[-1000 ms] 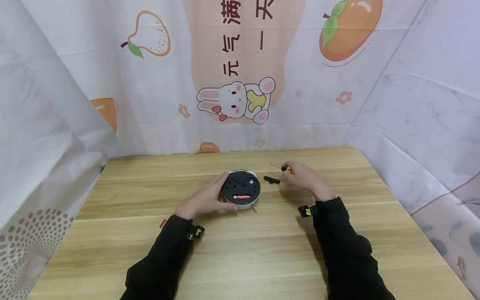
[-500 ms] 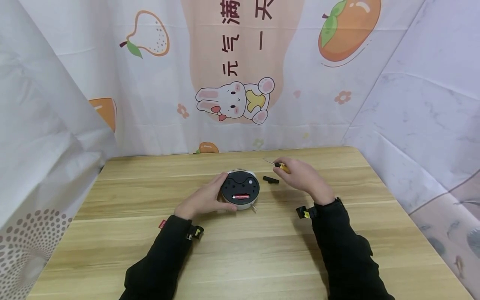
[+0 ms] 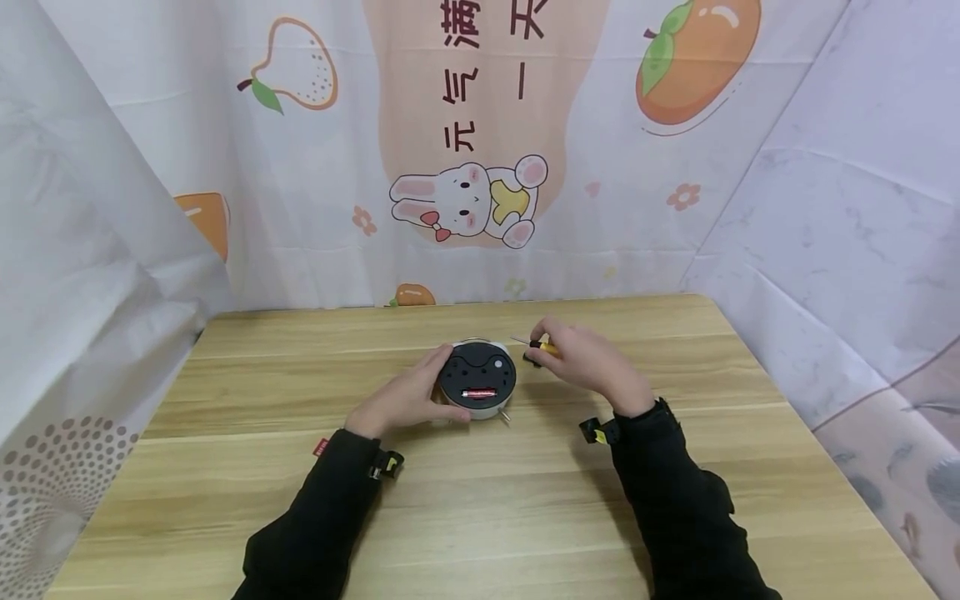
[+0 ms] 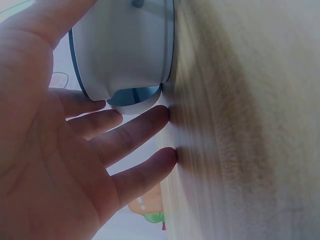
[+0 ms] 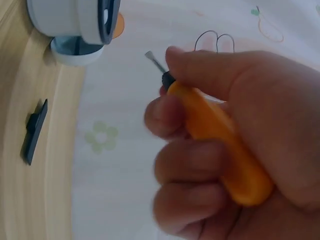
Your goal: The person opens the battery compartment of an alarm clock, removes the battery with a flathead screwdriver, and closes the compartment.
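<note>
A round alarm clock (image 3: pixel 477 373) with a white case lies with its black back facing up. A red battery (image 3: pixel 478 393) shows in its uncovered battery slot. My left hand (image 3: pixel 405 400) holds the clock's left side between thumb and fingers; in the left wrist view the outer fingers touch the table beside the clock case (image 4: pixel 122 45). To the right, my right hand (image 3: pixel 588 358) grips a flat-tipped screwdriver (image 5: pixel 220 135) by its yellow handle, tip pointing toward the clock. The small black battery cover (image 5: pixel 35 132) lies on the table under that hand, partly hidden in the head view.
The wooden table (image 3: pixel 480 508) carries the work near its far edge. A printed white curtain (image 3: pixel 315 208) hangs right behind it, with further white cloth (image 3: pixel 840 250) at the right and left sides.
My right hand has moved left with the screwdriver, from right of the battery cover to above it, nearer the clock. The left hand and the clock stay in place.
</note>
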`<action>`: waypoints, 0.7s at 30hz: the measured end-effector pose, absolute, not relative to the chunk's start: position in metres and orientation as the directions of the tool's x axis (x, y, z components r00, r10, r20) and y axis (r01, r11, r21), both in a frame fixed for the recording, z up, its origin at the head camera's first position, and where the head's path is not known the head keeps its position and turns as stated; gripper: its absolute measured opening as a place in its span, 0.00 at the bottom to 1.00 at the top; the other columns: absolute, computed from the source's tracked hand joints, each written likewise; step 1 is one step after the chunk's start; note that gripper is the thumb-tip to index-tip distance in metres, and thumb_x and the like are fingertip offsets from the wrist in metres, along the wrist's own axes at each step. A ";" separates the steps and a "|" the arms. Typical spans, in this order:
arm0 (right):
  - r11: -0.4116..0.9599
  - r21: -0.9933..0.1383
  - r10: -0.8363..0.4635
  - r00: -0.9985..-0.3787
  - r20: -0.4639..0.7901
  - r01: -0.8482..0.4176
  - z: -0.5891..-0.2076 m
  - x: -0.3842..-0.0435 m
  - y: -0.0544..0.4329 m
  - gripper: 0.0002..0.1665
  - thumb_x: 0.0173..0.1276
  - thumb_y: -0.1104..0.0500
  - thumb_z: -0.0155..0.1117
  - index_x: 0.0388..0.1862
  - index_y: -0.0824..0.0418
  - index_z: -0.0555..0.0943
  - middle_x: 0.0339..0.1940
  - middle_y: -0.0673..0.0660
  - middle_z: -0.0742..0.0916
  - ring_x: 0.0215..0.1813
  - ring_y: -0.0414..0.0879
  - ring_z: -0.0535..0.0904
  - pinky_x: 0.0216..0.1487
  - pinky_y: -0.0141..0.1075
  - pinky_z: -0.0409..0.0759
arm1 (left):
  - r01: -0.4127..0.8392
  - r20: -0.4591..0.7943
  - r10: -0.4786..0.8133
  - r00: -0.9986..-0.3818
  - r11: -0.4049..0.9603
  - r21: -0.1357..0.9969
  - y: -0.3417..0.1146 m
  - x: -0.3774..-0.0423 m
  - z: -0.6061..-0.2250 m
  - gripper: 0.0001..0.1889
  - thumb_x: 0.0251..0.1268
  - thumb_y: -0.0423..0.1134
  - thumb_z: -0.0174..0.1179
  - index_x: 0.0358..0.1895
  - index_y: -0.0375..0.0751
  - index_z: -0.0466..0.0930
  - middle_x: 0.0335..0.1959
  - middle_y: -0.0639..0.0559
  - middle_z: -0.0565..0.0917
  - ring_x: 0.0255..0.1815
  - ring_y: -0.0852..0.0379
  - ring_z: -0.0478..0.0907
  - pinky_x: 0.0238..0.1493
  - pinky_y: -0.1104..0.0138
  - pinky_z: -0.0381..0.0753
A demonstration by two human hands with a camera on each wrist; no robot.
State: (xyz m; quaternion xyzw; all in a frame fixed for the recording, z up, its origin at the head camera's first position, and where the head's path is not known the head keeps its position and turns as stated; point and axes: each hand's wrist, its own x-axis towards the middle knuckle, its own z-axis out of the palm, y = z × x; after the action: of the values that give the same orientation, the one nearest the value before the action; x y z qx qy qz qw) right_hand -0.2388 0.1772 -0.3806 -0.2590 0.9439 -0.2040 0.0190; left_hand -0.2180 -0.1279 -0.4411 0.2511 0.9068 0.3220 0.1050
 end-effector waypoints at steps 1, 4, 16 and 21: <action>0.787 -0.387 -0.493 -0.867 0.071 -0.480 -0.381 -0.238 0.176 0.16 0.77 0.51 0.63 0.53 0.61 0.78 0.21 0.48 0.78 0.21 0.42 0.68 0.27 0.38 0.67 | 0.388 -0.028 0.524 -0.851 0.664 0.640 -0.128 -0.218 -0.441 0.64 0.51 0.63 0.76 0.83 0.39 0.43 0.82 0.38 0.49 0.81 0.45 0.49 0.75 0.48 0.57; 0.805 -0.353 -0.483 -0.872 0.075 -0.477 -0.380 -0.235 0.173 0.14 0.76 0.52 0.63 0.53 0.59 0.79 0.18 0.48 0.76 0.19 0.42 0.65 0.25 0.37 0.63 | 0.384 -0.033 0.525 -0.850 0.663 0.643 -0.129 -0.218 -0.442 0.65 0.52 0.63 0.75 0.83 0.41 0.42 0.82 0.40 0.49 0.81 0.46 0.49 0.75 0.49 0.57; 0.795 -0.266 -0.552 -0.832 0.058 -0.546 -0.367 -0.217 0.164 0.11 0.67 0.55 0.74 0.47 0.54 0.88 0.45 0.50 0.89 0.47 0.50 0.85 0.47 0.46 0.81 | 0.396 -0.024 0.528 -0.849 0.665 0.633 -0.131 -0.217 -0.442 0.64 0.51 0.63 0.75 0.83 0.43 0.43 0.82 0.45 0.53 0.79 0.49 0.55 0.74 0.53 0.61; 0.798 -0.206 -0.561 -0.823 0.092 -0.567 -0.360 -0.205 0.158 0.12 0.63 0.57 0.77 0.46 0.51 0.91 0.41 0.48 0.89 0.42 0.47 0.85 0.40 0.40 0.80 | 0.379 -0.034 0.518 -0.855 0.668 0.641 -0.130 -0.216 -0.441 0.64 0.51 0.64 0.75 0.84 0.45 0.42 0.82 0.45 0.51 0.79 0.49 0.54 0.74 0.52 0.61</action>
State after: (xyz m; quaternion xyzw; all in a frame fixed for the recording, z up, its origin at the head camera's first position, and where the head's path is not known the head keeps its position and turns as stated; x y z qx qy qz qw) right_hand -0.2049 0.1580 -0.3595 -0.2975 0.9479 -0.1127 -0.0133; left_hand -0.2158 -0.1303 -0.4412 0.2472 0.9068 0.3242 0.1069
